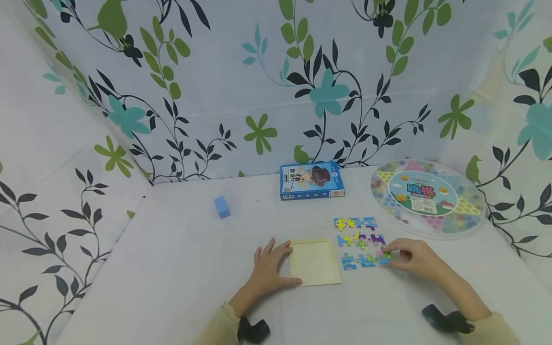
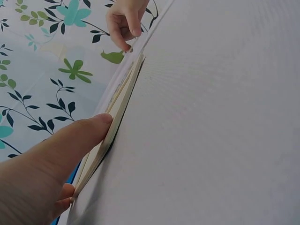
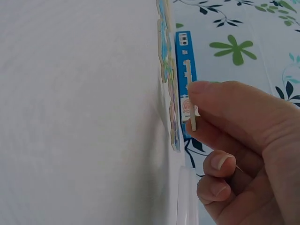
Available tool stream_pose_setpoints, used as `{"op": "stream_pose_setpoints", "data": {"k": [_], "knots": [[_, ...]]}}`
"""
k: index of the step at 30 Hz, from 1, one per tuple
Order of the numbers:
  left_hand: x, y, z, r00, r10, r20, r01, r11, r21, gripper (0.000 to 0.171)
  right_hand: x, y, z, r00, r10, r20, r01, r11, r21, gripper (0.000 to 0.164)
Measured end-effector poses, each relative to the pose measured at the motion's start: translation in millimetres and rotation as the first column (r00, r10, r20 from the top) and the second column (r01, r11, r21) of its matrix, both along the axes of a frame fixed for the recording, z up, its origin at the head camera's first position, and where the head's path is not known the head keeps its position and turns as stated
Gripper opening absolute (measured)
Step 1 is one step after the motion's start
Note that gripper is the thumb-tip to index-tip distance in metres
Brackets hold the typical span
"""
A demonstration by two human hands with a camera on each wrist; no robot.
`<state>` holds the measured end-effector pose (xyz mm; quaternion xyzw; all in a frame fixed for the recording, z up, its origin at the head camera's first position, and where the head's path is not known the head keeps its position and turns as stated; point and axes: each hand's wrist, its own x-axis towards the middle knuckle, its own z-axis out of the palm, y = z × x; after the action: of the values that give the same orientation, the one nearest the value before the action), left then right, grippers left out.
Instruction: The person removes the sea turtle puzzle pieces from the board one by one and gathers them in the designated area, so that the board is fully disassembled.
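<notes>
My left hand [image 1: 269,268] spans the left side of a square, pale wooden puzzle tray [image 1: 316,262], thumb at the near edge and a fingertip at the far left corner. In the left wrist view the thumb lies on the rim of the tray [image 2: 119,110]. My right hand [image 1: 414,258] pinches a thin puzzle piece [image 3: 190,93] between thumb and index finger, seen edge-on in the right wrist view. Beside and beneath that hand, colourful puzzle pieces [image 1: 360,240] lie in three rough rows to the right of the tray.
A blue game box [image 1: 312,180] lies at the back of the white table. To its right is a large round Chinese checkers set [image 1: 427,199] in clear plastic. A small blue block [image 1: 222,207] stands at the back left. Patterned cloth [image 1: 207,120] hangs behind.
</notes>
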<state>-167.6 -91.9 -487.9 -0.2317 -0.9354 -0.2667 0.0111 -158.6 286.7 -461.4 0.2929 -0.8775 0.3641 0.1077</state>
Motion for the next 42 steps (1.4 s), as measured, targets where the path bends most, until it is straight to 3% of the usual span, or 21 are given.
{"op": "stream_pose_setpoints", "data": {"k": [6,23,32,37,42], "knots": [[-2.2,-1,-1.6,1.0,-0.005,0.006,0.005,1.0,0.014,0.081,-3.7,5,-4.7,1.0,-0.009,0.013,0.009,0.999,0.033,0.024],[4.0,-7,-2.6,1.0,-0.001,-0.004,0.002,1.0,0.026,0.081,-2.5,3,-13.8,0.994,0.108,-0.025,-0.108,0.994,-0.014,0.018],[4.9,-5,-2.7,1.0,-0.007,-0.003,0.007,1.0,0.02,0.08,2.6,4,-13.1,0.997,0.076,-0.027,-0.076,0.997,0.007,0.022],[1.5,-3,1.1,1.0,-0.017,-0.014,0.017,0.999,0.036,0.078,-0.2,1,-8.9,0.993,0.047,-0.111,-0.044,0.999,0.025,0.025],[1.4,-7,4.8,1.0,-0.017,0.006,0.017,0.997,0.079,0.074,-4.1,-5,-6.1,0.97,-0.024,-0.241,0.022,1.0,-0.01,0.028]]}}
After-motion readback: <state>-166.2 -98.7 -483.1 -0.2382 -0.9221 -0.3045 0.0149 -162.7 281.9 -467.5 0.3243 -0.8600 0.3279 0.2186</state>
